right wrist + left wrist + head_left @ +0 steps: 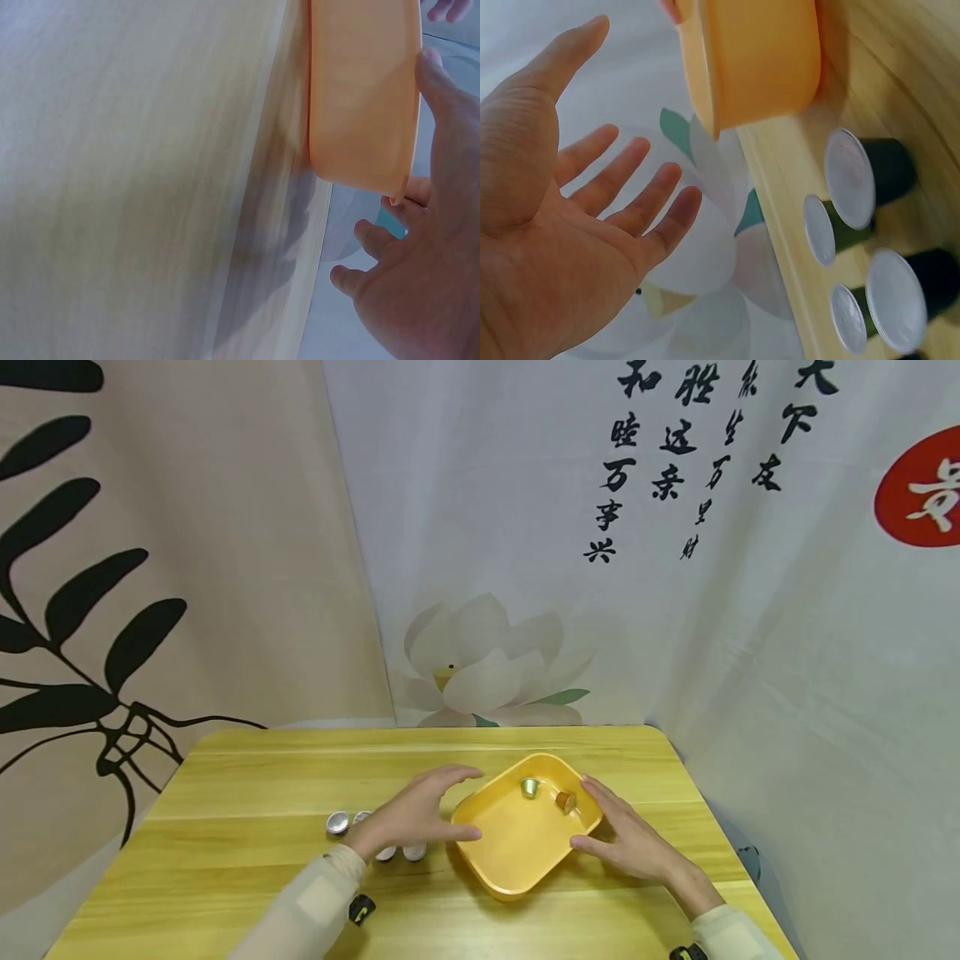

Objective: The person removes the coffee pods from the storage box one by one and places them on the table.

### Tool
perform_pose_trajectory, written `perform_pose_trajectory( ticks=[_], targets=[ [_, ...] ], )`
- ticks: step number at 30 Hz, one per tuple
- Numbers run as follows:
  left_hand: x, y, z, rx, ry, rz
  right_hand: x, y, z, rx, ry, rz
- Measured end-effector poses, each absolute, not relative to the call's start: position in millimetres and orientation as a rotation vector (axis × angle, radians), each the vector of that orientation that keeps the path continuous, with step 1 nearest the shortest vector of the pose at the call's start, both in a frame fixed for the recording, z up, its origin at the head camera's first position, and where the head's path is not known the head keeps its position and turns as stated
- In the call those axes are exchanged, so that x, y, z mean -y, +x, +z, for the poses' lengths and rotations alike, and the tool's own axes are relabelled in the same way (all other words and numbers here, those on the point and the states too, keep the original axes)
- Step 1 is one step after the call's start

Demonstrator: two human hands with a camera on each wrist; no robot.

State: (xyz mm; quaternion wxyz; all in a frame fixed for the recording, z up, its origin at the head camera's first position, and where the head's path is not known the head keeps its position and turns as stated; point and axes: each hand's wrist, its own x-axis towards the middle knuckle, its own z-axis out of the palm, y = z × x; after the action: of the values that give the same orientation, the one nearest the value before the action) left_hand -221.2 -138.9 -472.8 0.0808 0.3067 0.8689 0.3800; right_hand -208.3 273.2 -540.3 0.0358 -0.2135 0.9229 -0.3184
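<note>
A yellow plastic tray [502,852] sits turned at an angle on the table. Inside it, toward the far side, lie a pale green-gold coffee capsule [529,787] and an orange-brown capsule [566,802]. My right hand [633,843] is at the tray's right corner, thumb and fingertips right at the rim, fingers spread. Off the left side of the tray, my left hand [420,810] hovers with thumb and fingers apart and nothing between them. Under and behind that hand are several capsules with pale lids, among them a large dark capsule [850,178] and a smaller green one [819,229].
The wooden table [247,868] has its far edge against a printed cloth backdrop [495,527]. One silver-topped capsule [337,822] stands left of the left hand. Another capsule [414,852] lies between that hand and the tray. A strapped device [362,908] is on the left wrist.
</note>
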Motion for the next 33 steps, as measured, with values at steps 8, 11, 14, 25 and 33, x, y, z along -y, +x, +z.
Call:
perform_pose_trajectory(
  ticks=[8, 11, 14, 25, 33],
  targets=[
    [113.5, -240.5, -473.8, -2.613, 0.961, 1.050, -273.3, -208.9, -538.7, -2.830, -0.653, -0.982],
    [103.9, -249.4, -475.5, -2.614, 0.985, 1.038, -273.3, -209.5, -538.1, -2.828, -0.650, -0.983],
    [93.9, -256.7, -475.7, -2.615, 1.024, 1.023, -273.5, -209.8, -538.4, -2.824, -0.647, -0.984],
    [60.9, -277.0, -478.5, -2.593, 1.042, 0.956, -274.0, -209.0, -540.5, -2.806, -0.632, -0.990],
    [44.9, -289.4, -486.6, -2.593, 1.005, 0.897, -273.7, -209.9, -539.6, -2.807, -0.634, -0.988]
  ],
)
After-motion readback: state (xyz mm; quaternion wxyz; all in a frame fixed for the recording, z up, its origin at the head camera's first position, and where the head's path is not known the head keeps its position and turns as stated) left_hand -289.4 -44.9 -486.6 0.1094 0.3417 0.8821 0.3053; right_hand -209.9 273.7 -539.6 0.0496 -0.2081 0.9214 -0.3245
